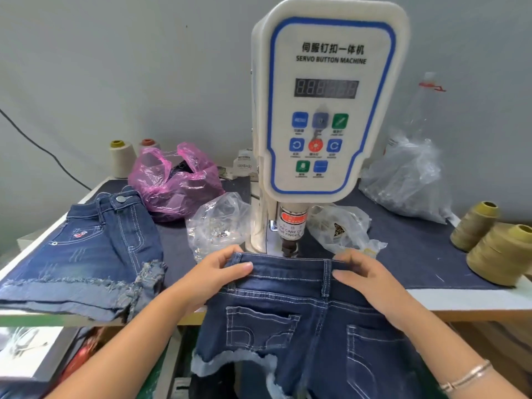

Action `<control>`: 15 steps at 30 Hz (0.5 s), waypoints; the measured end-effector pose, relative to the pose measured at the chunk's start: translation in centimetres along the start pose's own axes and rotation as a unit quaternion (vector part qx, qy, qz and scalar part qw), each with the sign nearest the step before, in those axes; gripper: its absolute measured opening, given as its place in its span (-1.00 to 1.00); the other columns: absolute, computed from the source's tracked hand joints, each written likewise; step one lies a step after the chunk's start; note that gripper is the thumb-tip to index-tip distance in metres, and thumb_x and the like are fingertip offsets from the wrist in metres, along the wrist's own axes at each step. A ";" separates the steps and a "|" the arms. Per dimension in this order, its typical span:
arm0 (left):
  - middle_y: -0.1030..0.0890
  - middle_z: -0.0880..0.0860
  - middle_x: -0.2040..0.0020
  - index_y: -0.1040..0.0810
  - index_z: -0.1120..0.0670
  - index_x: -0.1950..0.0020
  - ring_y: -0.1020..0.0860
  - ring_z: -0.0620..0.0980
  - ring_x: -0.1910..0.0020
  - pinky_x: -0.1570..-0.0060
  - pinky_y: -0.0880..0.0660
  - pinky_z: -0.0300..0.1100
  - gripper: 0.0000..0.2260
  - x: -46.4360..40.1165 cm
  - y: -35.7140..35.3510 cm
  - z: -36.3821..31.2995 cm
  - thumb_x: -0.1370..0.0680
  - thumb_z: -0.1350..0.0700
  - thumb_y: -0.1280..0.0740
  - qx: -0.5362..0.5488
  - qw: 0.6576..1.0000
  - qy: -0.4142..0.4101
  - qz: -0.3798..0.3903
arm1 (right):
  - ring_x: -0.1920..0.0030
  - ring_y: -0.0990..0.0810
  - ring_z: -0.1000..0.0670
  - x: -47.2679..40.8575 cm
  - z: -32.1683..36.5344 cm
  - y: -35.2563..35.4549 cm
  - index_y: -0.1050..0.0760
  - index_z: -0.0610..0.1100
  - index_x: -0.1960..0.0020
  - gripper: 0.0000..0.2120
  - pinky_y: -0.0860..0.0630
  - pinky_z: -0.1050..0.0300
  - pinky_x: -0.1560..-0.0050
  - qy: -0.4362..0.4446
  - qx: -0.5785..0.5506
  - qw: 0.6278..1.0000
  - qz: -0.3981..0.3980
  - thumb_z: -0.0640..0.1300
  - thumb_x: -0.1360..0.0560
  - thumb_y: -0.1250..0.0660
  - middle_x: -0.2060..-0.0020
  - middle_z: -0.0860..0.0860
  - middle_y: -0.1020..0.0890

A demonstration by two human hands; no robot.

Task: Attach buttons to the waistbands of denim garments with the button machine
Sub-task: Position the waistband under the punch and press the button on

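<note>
A white servo button machine (328, 105) stands at the table's middle, its press head (290, 243) pointing down. Dark denim shorts (302, 321) hang over the front edge, back pockets up, with the waistband (290, 266) lying just under the press head. My left hand (221, 269) pinches the waistband's left end, thumb on top. My right hand (365, 272) grips the waistband near a belt loop on the right. A second pair of denim shorts (86, 254) lies flat at the left with a metal button (121, 199) on its waistband.
A pink plastic bag (175, 182) and clear bags (218, 226) of small parts sit left of the machine; more clear bags (408, 180) lie at its right. Olive thread cones (495, 251) stand at the right edge, pale cones (122, 159) at the back left.
</note>
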State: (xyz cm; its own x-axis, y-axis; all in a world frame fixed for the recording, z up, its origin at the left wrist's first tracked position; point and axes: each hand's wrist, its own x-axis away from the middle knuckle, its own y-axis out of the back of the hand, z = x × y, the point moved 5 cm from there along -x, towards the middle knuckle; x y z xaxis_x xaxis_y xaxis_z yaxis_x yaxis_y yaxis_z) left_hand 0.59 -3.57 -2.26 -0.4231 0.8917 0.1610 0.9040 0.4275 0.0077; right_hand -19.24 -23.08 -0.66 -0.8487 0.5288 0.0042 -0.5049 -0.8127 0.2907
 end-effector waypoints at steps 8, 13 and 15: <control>-0.46 0.08 0.27 -0.46 0.12 0.28 -0.50 0.03 0.29 0.24 -0.42 -0.18 -0.71 -0.1 0.3 -0.7 -0.28 -0.04 -0.48 0.029 0.996 -0.072 -0.044 | 0.09 -0.65 0.00 0.6 0.9 -1.4 -0.63 0.01 0.13 -0.89 -0.57 0.19 0.05 0.029 -0.190 0.981 0.038 -0.17 -0.38 -0.41 0.11 -0.02 -0.69; -0.68 0.09 0.27 -0.63 0.18 0.17 -0.67 -0.04 0.26 0.12 -0.54 -0.10 -0.78 -1.3 -1.0 -0.3 -0.26 0.09 -0.44 0.152 0.988 0.001 -0.004 | -0.15 -0.61 -0.24 -1.0 -0.8 -3.3 -0.57 -0.21 -0.19 -0.70 -0.47 -0.17 -0.27 -0.116 -0.276 0.954 0.007 -0.13 -0.51 -0.31 -0.12 -0.23 -0.64; -0.71 0.07 0.19 -0.65 0.14 0.13 -0.67 -0.09 0.18 0.07 -0.53 -0.16 -0.81 -1.8 -1.5 -0.2 -0.37 0.05 -0.40 0.086 0.996 0.013 0.018 | -0.14 -0.63 -0.20 -1.0 -1.0 -3.7 -0.60 -0.18 -0.19 -0.71 -0.51 -0.14 -0.23 -0.151 -0.274 0.950 0.004 -0.09 -0.54 -0.29 -0.12 -0.20 -0.65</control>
State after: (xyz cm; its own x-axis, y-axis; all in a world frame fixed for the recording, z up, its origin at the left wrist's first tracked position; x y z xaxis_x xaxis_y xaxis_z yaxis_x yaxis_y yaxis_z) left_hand 0.03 -5.82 -2.33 -0.3871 0.9037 0.1830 0.8935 0.4167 -0.1675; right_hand -16.70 -20.89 -2.72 -0.8104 0.5016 0.3028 -0.5756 -0.7779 -0.2519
